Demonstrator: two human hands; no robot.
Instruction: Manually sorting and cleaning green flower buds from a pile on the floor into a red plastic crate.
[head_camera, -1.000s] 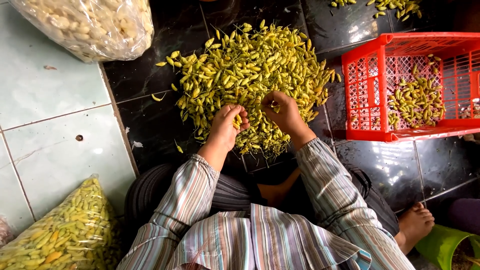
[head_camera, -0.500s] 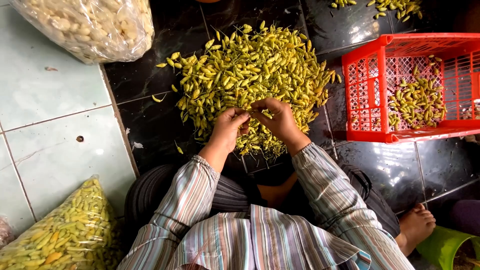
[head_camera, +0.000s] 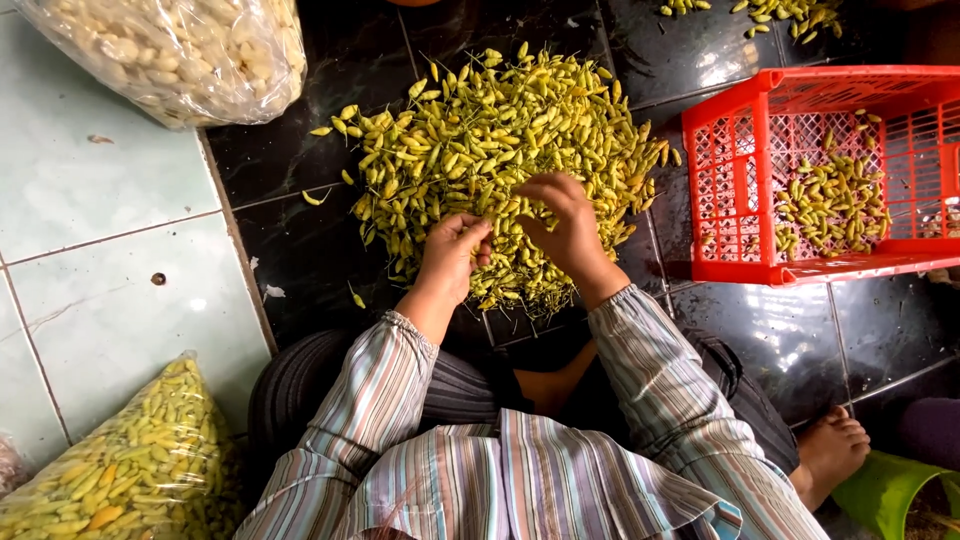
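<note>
Person sits on the floor, both hands over the near edge of a heap of chillies (head_camera: 500, 160), small yellow-green ones, spread on the dark tiles (head_camera: 300, 240). Left hand (head_camera: 452, 255) has its fingers pinched together on one chilli (head_camera: 481, 237), thumb side turned toward the other hand. Right hand (head_camera: 565, 225) sits just beside it, fingers curled down into the heap; cannot tell whether it grips a pod or only rests on them. The held chilli lies between the two hands, its long axis running roughly across from left fingertips toward the right palm, so the right hand is the nearer free one to its far end. Heap lies straight ahead of both wrists, touching the right fingers. A red plastic crate (head_camera: 730, 190) stands to the right, well apart from the hands, with a smaller lot of chillies inside. Clear bag of pale pods (head_camera: 170, 50) up left, another bag of yellow-green chillies (head_camera: 120, 470) low left on the light tiles (head_camera: 90, 300). Striped sleeves (head_camera: 640, 350), a bare foot (head_camera: 830, 450) at right.
</note>
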